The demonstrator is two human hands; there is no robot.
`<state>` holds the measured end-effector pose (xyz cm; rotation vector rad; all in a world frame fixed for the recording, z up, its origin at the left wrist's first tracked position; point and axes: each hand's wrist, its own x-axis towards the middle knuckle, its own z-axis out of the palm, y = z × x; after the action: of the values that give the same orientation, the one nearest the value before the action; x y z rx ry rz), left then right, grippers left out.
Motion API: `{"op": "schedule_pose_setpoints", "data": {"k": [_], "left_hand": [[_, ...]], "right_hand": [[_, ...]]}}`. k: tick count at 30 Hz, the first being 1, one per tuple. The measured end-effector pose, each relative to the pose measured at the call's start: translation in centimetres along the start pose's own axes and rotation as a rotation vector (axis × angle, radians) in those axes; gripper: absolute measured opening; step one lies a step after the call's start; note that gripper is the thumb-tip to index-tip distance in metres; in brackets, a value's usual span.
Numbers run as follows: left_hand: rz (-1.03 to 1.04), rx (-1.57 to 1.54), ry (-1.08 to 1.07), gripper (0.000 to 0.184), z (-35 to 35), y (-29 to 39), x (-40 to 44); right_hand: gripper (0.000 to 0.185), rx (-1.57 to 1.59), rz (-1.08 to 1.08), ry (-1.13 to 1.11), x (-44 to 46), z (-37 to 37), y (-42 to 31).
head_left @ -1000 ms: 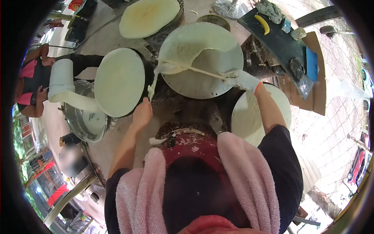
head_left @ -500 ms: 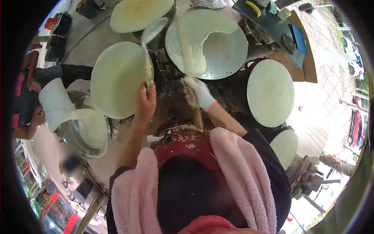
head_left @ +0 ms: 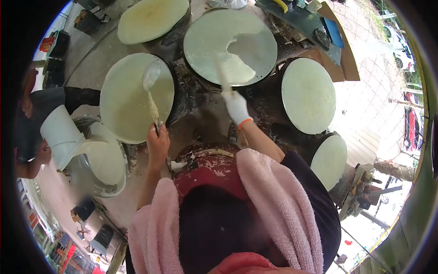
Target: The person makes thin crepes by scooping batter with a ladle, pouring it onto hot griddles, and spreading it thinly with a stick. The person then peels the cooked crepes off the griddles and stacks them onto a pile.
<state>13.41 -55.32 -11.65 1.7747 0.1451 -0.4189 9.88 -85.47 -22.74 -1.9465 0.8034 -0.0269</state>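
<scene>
My left hand [head_left: 158,141] is closed round the handle of a batter-coated ladle [head_left: 152,78], whose bowl is over the left round griddle [head_left: 123,102]. That griddle is covered by a pale layer. My right hand [head_left: 236,106], in a white glove with an orange cuff, grips a blurred spreading stick [head_left: 223,75]. The stick reaches over the near edge of the central griddle [head_left: 205,39]. Pale batter [head_left: 239,71] covers most of this griddle, while a grey patch of bare metal [head_left: 255,50] shows at its right.
Coated griddles stand at the upper left [head_left: 153,20], right [head_left: 309,96] and lower right [head_left: 329,162]. At the left, another person's hands tip a white bucket [head_left: 61,132] into a basin [head_left: 119,180] of batter. A dark board [head_left: 296,23] lies at the upper right.
The ladle has come down from the upper griddle to the left one. My right hand has swung left from the central griddle's right side, and the batter there covers more metal.
</scene>
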Motion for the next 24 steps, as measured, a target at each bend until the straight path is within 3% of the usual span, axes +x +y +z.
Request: {"op": "schedule_pose_setpoints", "data": {"k": [1, 2, 4, 8, 11, 14, 15, 16, 20, 24], "left_hand": [[-0.023, 0.001, -0.001, 0.012, 0.8, 1.0, -0.6], [-0.046, 0.002, 0.001, 0.012, 1.6, 1.9, -1.0], [-0.050, 0.013, -0.009, 0.012, 3.1, 2.6, -1.7], [-0.077, -0.008, 0.012, 0.013, 7.1, 3.7, -2.9], [-0.072, 0.032, -0.006, 0.014, 10.0, 4.9, -4.0], [-0.054, 0.064, 0.004, 0.015, 12.1, 5.1, -4.7], [-0.059, 0.071, 0.008, 0.015, 12.6, 5.3, -4.9], [-0.068, 0.079, 0.014, 0.014, 13.0, 5.5, -5.1], [-0.090, 0.058, 0.038, 0.015, 14.8, 5.7, -5.2], [-0.104, 0.056, 0.027, 0.016, 16.5, 6.2, -4.1]], "right_hand": [[0.047, -0.138, -0.139, -0.037, -1.7, -0.5, -0.8], [0.044, -0.346, -0.049, -0.112, -1.9, -1.2, -0.9], [0.042, -0.403, -0.024, -0.044, -1.7, -4.6, -0.5], [0.042, -0.266, -0.061, 0.106, 3.4, -11.1, 2.6], [0.042, 0.050, 0.141, -0.101, 1.6, -14.5, -2.6], [0.037, -0.440, -0.197, -0.252, 0.8, -13.1, 4.2], [0.037, -0.472, -0.279, -0.257, 0.1, -15.6, 2.5], [0.037, -0.446, -0.067, -0.147, 1.4, -16.1, 3.7], [0.045, -0.413, -0.126, 0.083, 8.9, -19.4, 4.8], [0.048, -0.124, -0.086, -0.077, 6.8, -19.8, 3.1]]}}
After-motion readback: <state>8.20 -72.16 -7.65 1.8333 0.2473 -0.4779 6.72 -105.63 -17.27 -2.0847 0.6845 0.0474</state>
